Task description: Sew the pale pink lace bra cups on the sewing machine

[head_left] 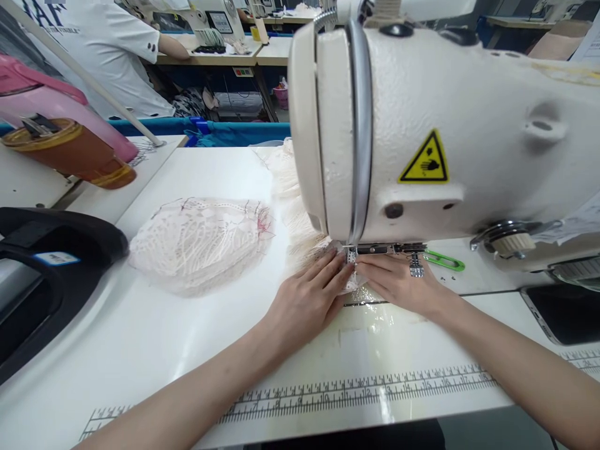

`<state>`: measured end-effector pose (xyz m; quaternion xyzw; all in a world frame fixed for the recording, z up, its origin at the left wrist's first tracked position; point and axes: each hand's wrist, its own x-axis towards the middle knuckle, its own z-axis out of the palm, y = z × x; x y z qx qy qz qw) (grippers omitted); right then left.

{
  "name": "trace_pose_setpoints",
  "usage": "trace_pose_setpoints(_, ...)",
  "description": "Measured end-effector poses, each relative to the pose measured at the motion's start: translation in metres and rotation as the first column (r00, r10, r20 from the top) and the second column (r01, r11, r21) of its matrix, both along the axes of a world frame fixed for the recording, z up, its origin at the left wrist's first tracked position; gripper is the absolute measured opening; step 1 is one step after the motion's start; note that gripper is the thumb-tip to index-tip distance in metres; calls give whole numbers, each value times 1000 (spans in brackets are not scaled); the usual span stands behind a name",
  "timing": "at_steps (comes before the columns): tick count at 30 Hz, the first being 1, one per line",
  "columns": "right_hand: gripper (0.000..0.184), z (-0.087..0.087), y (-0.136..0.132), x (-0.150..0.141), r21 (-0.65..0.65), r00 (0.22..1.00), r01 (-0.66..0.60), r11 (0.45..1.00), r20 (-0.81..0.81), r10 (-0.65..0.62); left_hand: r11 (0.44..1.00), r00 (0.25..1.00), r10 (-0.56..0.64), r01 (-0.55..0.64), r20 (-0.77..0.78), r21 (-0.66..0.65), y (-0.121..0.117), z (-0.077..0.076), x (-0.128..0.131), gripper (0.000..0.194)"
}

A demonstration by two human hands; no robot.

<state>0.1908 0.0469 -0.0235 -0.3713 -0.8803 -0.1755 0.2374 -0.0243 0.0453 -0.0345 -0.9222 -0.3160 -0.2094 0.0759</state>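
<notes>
My left hand (309, 297) lies flat with fingers stretched out, pressing pale lace fabric (300, 231) onto the white table (140, 337) just left of the presser foot (350, 255). On the other side of the foot, my right hand (398, 284) rests flat under the head of the white sewing machine (445, 125), fingertips on the same fabric. The fingertips of both hands almost meet at the needle area. The lace runs back behind the machine head.
A pile of pinkish lace pieces (201, 240) lies left of the hands. A black tool (42, 275) and a pink and brown bottle (70, 137) are at far left. Green clip (445, 261), a phone (562, 312), a printed ruler (356, 387). Another person (107, 50) works behind.
</notes>
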Motion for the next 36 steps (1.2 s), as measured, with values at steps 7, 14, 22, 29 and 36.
trace_pose_setpoints(7,19,1,2,1,-46,999,43,998,-10,-44,1000,1000,-10,10,0,-22,2,-2,2,36)
trace_pose_setpoints(14,22,-7,11,4,-25,997,-37,999,-71,36,999,1000,6,-6,-9,-31,5,-3,1,37)
trace_pose_setpoints(22,19,-8,7,1,-122,999,-25,992,-23,22,995,995,-100,100,6,20,3,2,-1,26)
trace_pose_setpoints(29,26,-17,5,-4,-250,997,-80,965,-27,76,997,998,-68,68,6,48,5,7,-4,23)
trace_pose_setpoints(36,21,-19,5,-11,-266,984,-127,955,-154,88,999,998,-3,0,61,49,5,8,-1,22)
